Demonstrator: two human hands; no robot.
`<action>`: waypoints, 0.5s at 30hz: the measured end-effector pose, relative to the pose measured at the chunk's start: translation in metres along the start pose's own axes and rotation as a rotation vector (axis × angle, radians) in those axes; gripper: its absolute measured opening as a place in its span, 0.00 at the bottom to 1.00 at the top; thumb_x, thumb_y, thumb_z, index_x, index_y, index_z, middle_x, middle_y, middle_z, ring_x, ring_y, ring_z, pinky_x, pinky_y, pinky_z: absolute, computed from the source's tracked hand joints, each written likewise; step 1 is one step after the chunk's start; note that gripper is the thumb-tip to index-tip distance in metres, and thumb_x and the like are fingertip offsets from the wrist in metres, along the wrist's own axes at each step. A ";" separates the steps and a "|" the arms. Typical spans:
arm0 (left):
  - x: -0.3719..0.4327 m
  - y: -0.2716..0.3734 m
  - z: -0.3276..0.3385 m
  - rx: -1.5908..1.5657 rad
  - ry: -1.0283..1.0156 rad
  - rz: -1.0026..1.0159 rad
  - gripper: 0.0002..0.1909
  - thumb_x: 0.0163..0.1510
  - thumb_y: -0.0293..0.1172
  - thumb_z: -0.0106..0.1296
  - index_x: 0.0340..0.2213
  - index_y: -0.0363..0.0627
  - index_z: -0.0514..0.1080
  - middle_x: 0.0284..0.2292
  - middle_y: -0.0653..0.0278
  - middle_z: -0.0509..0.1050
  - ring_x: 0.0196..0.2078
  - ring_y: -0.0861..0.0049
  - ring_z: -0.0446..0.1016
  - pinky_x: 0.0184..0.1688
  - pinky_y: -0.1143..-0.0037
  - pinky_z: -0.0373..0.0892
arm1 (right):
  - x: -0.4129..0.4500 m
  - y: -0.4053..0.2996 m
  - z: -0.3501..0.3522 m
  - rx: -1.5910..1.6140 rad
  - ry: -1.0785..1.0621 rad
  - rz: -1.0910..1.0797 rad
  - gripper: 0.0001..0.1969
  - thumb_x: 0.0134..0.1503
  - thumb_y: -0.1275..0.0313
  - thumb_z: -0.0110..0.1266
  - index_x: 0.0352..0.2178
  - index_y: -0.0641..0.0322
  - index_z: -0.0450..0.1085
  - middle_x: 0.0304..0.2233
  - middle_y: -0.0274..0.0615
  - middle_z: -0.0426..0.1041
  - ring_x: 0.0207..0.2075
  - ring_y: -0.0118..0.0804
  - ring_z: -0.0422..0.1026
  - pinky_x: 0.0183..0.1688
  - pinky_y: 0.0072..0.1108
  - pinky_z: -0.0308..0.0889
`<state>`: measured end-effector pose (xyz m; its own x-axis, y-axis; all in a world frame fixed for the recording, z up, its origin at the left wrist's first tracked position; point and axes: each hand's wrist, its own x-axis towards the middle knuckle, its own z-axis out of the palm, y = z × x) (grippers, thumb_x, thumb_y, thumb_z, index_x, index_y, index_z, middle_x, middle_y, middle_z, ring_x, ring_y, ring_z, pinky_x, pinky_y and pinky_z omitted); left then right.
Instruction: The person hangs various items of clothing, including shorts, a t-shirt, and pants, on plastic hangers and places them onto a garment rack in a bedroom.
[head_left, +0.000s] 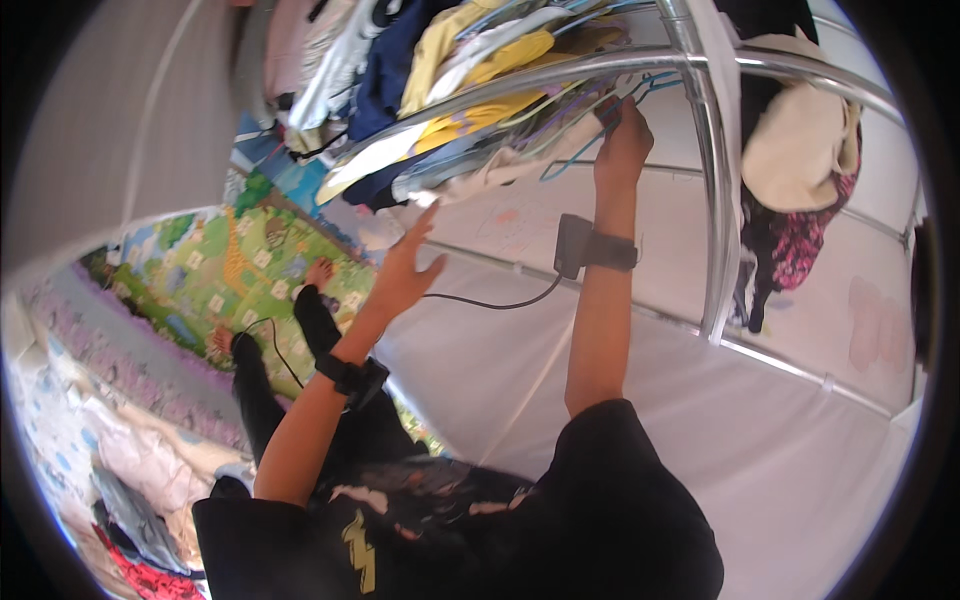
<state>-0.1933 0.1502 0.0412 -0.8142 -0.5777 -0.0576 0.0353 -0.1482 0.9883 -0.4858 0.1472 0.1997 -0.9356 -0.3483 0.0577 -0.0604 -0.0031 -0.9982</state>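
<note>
My right hand (626, 139) is raised to the clothes rack, its fingers closed around a light-blue hanger (574, 163) just under the metal rail (555, 66). Beside it hangs a beige garment (517, 159), last in a dense row. My left hand (405, 274) is lower and to the left, fingers spread and holding nothing. Its index fingertip is close to the white lower edge (424, 199) of the hanging clothes; whether they touch I cannot tell. Yellow garments (517, 58) and a navy garment (386, 71) hang further along.
A metal post (703, 150) crosses the rail. Right of it hang a cream hat (791, 150) and a pink-and-black patterned cloth (806, 244). White fabric (675, 450) covers the lower frame. A cable runs from my right wrist device (574, 246). Clothes (142, 465) lie lower left, beyond a printed mat (247, 259).
</note>
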 end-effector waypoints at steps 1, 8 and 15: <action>-0.032 -0.006 -0.029 -0.005 -0.030 -0.139 0.39 0.46 0.23 0.54 0.58 0.53 0.52 0.51 0.51 0.65 0.49 0.60 0.68 0.48 0.68 0.67 | -0.022 0.008 -0.002 -0.157 0.122 -0.129 0.15 0.57 0.71 0.47 0.43 0.74 0.62 0.40 0.47 0.69 0.41 0.36 0.68 0.43 0.23 0.63; -0.274 -0.106 -0.238 0.230 0.624 -0.565 0.19 0.47 0.34 0.53 0.42 0.43 0.70 0.31 0.53 0.76 0.30 0.67 0.76 0.33 0.69 0.70 | -0.275 0.150 0.052 -0.616 0.169 -0.156 0.24 0.51 0.70 0.51 0.48 0.74 0.59 0.49 0.55 0.59 0.50 0.46 0.61 0.50 0.30 0.61; -0.522 -0.021 -0.343 -0.724 1.333 -0.300 0.16 0.56 0.36 0.43 0.45 0.44 0.66 0.38 0.59 0.73 0.40 0.71 0.73 0.39 0.72 0.68 | -0.480 0.225 0.176 -0.633 -1.273 0.943 0.14 0.57 0.64 0.47 0.43 0.56 0.66 0.41 0.38 0.70 0.44 0.37 0.69 0.43 0.30 0.66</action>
<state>0.4299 0.1797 0.0023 0.2333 -0.6711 -0.7037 0.5552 -0.5022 0.6630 0.0111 0.1493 -0.0555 0.1040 -0.4849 -0.8684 -0.1023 0.8633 -0.4943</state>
